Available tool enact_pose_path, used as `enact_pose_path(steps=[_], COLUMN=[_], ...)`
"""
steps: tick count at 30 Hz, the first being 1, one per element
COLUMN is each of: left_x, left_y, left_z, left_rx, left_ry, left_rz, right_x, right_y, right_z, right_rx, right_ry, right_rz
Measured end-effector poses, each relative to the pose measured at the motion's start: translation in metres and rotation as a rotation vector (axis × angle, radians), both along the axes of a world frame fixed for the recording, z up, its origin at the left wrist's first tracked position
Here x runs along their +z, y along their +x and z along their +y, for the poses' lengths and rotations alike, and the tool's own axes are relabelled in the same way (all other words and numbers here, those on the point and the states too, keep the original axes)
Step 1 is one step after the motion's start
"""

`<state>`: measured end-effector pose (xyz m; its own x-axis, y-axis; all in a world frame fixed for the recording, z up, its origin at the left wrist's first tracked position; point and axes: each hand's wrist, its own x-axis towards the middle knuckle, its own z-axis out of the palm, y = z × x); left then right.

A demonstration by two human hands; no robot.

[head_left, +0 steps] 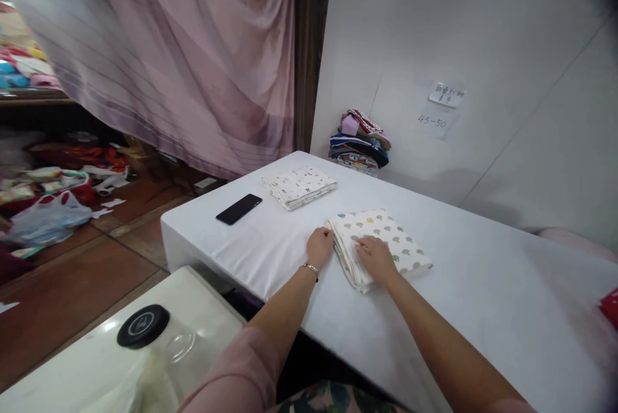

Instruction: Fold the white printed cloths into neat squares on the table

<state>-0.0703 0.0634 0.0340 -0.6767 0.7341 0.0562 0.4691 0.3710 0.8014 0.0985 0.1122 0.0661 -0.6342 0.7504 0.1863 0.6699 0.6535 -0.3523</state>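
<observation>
A folded white cloth with grey, yellow and green prints (400, 242) lies on the white-covered table (483, 284). My left hand (320, 247), with a bracelet at the wrist, is closed at the cloth's left corner, its fingertips pinching the edge. On top of the cloth near its front left side rests my right hand (375, 258); its fingers are partly curled, with the index finger pointing left. Further back, a second folded white cloth with small dark prints (299, 186) lies flat, apart from both hands.
A black phone (239, 209) lies left of the second cloth. At the lower left, a cream surface (193, 297) holds a round black lid (143, 326). Folded fabrics (360, 143) are stacked by the wall. A pink curtain (217, 65) hangs behind; bags lie on the floor.
</observation>
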Motion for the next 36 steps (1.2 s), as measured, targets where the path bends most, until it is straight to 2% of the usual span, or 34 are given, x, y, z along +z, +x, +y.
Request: enact_pose_path(steps=[3, 8, 11, 25, 30, 36], left_x=[-0.004, -0.009, -0.011, -0.011, -0.014, -0.014], left_y=[0.000, -0.002, -0.003, -0.003, -0.003, -0.003], left_z=[-0.002, -0.004, -0.003, -0.002, -0.002, -0.002], left_rx=[-0.018, -0.076, -0.071, -0.087, -0.115, -0.123], left_ry=[0.029, 0.117, 0.134, 0.134, 0.168, 0.144], left_rz=[0.035, 0.073, 0.050, 0.040, 0.047, 0.054], right_x=[0.007, 0.003, 0.000, 0.001, -0.002, -0.005], right_y=[-0.032, -0.061, -0.062, -0.049, -0.055, -0.058], right_z=[-0.003, -0.001, 0.002, 0.015, 0.011, 0.006], right_rx=[0.019, -0.100, -0.114, 0.060, 0.025, 0.044], right_ry=[-0.017, -0.030, -0.039, -0.115, -0.101, -0.079], right_rz=[-0.018, -0.181, -0.200, -0.018, 0.061, 0.067])
